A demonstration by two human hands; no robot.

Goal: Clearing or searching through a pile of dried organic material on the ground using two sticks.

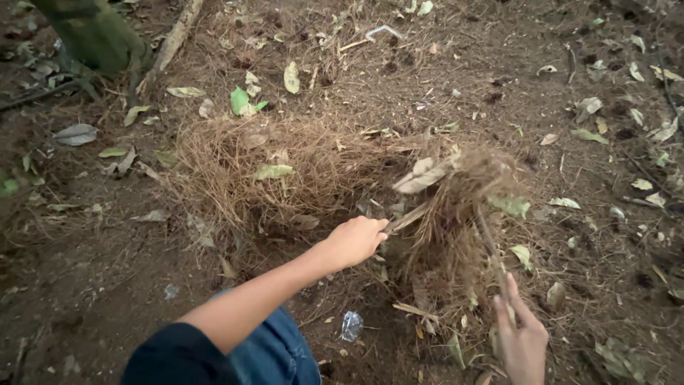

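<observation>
Spreading across most of the view is bare brown soil (92,285) littered with dry leaves (187,92) and thin roots, with a mossy tree base (92,36) in the upper left corner. On it lies a broad heap of dry straw-coloured grass (271,167), the largest gathered mass, flattened and mixed with a few green and tan leaves. Just right of the heap, a smaller clump of dry grass and leaves (456,214) is raised off the ground, caught between two thin sticks.

Judging from how things lie, much loose grass is already pulled together into the heap, while leaves and scattered strands remain all around it, especially to the right and near the bottom edge.

The left hand (356,239) is curled tight around the near end of a flat pale stick (407,217), whose far end disappears into the clump's left side. The right hand (524,342) grips a thin brown stick (491,249), fingers closed about it with one finger lying along the shaft; that stick rises up and left into the clump's right side. So the clump sits beyond and between both hands, touching the sticks, not the hands.

A small crumpled bit of clear plastic (351,325) lies on the soil near the blue-trousered knee (278,353).
</observation>
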